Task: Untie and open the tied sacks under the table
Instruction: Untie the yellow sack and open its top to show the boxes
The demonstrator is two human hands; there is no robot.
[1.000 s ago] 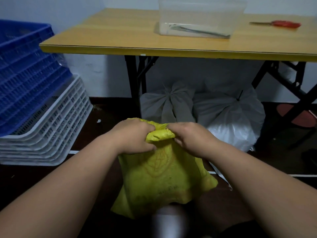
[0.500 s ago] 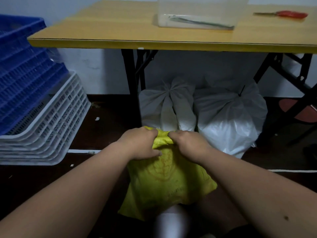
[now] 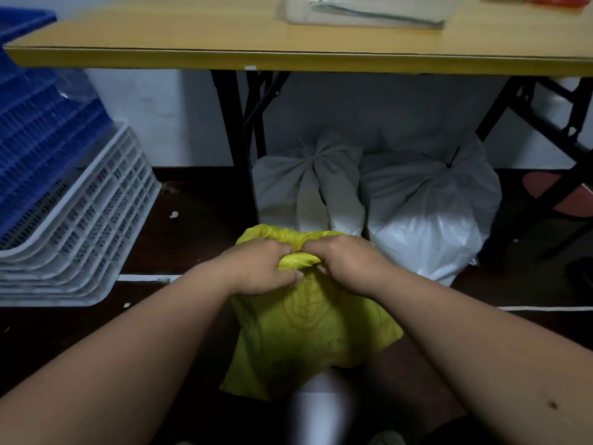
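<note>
yellow sack [image 3: 308, 329] under both hands

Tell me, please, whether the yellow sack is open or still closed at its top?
Closed: the yellow sack has its neck bunched tight between the left hand and right hand, which both grip it; no opening shows.

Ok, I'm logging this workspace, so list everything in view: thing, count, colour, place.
yellow sack: 1, yellow, floor, nearest the person
white sacks: 2, white, tied, under the table
table: 1, yellow-brown top, black legs
clear container: 1, transparent, on table
red-handled tool: 1, table's far right
blue crates: stack, left
white crates: stack, left, under the blue
left hand: grips yellow sack's neck
right hand: grips same neck
</note>
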